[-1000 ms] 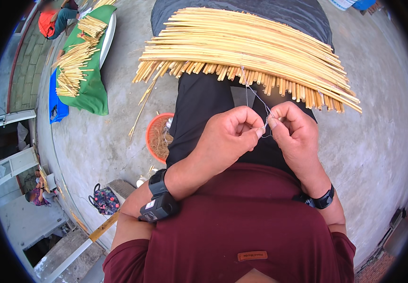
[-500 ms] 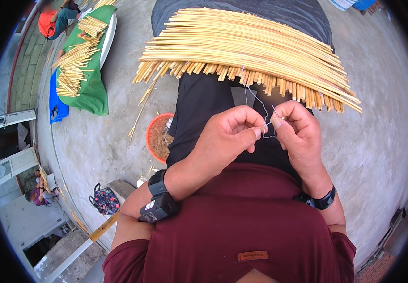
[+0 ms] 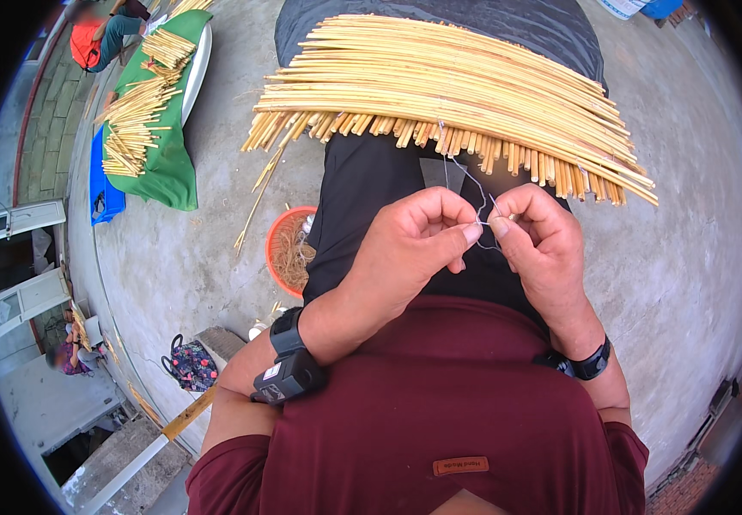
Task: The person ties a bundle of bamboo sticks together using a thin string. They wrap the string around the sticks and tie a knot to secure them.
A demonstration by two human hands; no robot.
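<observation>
A mat of straw-coloured stalks [image 3: 448, 81] lies across my knees, with one layer of stalks over another. From its near edge a thin grey thread [image 3: 472, 178] runs down to my hands above my lap. My left hand [image 3: 414, 236] pinches the thread between thumb and forefinger. Close beside it, my right hand [image 3: 544, 236] pinches the thread too, and a short straight stretch spans the two pinches. A thin, needle-like tip sticks up from the right fingers; whether it is a needle or thread end is unclear. A loop hangs between the hands.
An orange basket [image 3: 278, 273] with tangled fibre stands on the floor to the left. Farther left, more stalks [image 3: 135, 129] lie on a green cloth [image 3: 180, 176]. A flowered bag [image 3: 192, 364] sits lower left. Two other people are at the far left.
Both hands keep their pinches and have barely shifted. The thread loop between them has become a little smaller, and the short stretch between the fingertips has moved slightly.
</observation>
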